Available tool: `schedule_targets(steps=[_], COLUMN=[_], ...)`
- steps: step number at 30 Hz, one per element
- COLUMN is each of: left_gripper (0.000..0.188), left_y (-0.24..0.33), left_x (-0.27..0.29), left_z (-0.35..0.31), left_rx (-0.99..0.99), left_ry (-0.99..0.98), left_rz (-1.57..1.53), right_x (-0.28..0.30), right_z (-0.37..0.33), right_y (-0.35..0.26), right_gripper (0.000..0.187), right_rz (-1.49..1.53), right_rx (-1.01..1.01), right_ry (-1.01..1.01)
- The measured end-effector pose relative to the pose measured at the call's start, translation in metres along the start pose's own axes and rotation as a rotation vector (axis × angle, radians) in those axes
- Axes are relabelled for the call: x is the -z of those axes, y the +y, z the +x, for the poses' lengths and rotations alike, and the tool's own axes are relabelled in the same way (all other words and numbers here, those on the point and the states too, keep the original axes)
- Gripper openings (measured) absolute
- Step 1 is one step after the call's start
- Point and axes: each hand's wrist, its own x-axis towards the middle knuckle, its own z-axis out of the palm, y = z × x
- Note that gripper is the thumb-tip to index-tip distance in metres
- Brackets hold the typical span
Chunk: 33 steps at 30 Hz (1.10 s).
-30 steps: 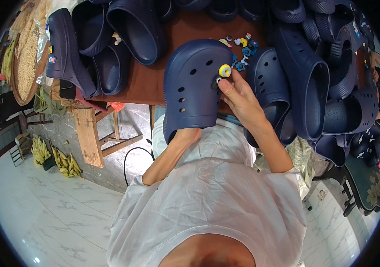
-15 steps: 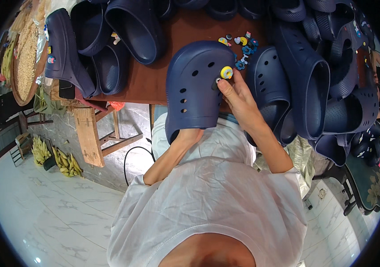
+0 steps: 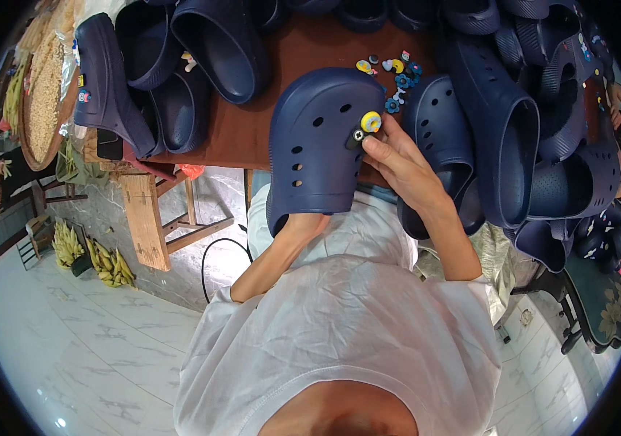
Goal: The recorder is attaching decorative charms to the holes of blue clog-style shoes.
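Note:
A navy clog (image 3: 317,138) stands upright before me, toe away from me, its holed upper facing up. My left hand (image 3: 308,224) reaches into its foot opening and supports it; the fingers are hidden inside. A yellow-and-blue ring-shaped charm (image 3: 371,122) sits on the clog's right side. Just below it is a dark round charm (image 3: 357,136) with a pale centre mark. My right hand (image 3: 403,161) is closed at the clog's right edge, its thumb tip beside the dark charm and its fingers partly behind the edge.
Loose charms (image 3: 397,80) lie on the brown tabletop (image 3: 303,47) beyond the clog. Navy clogs (image 3: 499,138) crowd the right side; more clogs (image 3: 216,51) stand at left and along the back. A wooden stool (image 3: 144,218) is at lower left, near bananas (image 3: 109,263) on the floor.
My right thumb has slid off the dark charm toward the right, leaving its face more exposed. The clog has shifted and turned very slightly; my left hand still supports it.

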Motion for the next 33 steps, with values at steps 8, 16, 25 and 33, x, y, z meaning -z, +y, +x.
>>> schedule_targets(steps=[8,16,25,33], left_gripper=[0.043,0.042,0.044,0.043], left_y=[-0.007,-0.009,-0.025,0.003], left_x=[0.003,0.012,0.027,-0.006], left_z=[-0.006,-0.023,-0.021,-0.010], left_rx=[0.012,0.022,-0.275,-0.077], left_ry=[-0.004,0.053,0.085,0.303], left_rz=[-0.018,-0.060,0.721,-0.030], right_x=[-0.009,-0.010,-0.015,0.004], right_z=[-0.007,-0.011,-0.007,-0.002], right_y=[0.011,0.025,0.033,0.010], right_gripper=[0.066,0.068,0.074,0.046], right_rz=[-0.001,0.054,-0.062,-0.683], right_rx=[0.084,0.006,-0.010,0.220], right_ry=[0.056,0.069,0.123,0.239])
